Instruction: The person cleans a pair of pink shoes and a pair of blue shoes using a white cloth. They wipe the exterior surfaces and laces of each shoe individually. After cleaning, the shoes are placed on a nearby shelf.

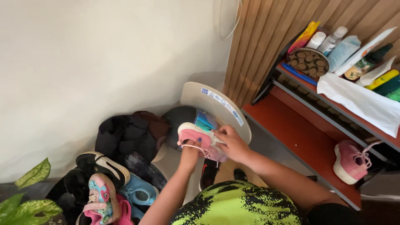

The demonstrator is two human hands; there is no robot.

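Both hands grip a small pink sneaker with a white sole and white laces (199, 139): the left hand (190, 153) is closed around its underside from below, and the right hand (231, 143) pinches the laces at its top, holding the shoe in the air above a pale plastic chair (216, 104). Just behind the grip, a long white strip label with small blue marks runs slantwise along the chair's curved back. Down and left of the grip lies a heap of dark clothes (127, 135) and a pile of shoes (108, 187), among them a pink-and-blue child's sandal. Well to the right, on a red-orange shelf (308, 146), sits a matching pink sneaker (351, 160). Above that, an upper shelf holds a white bag, a round patterned brown pouch (309, 61), and bottles and tubes in white, green and yellow.
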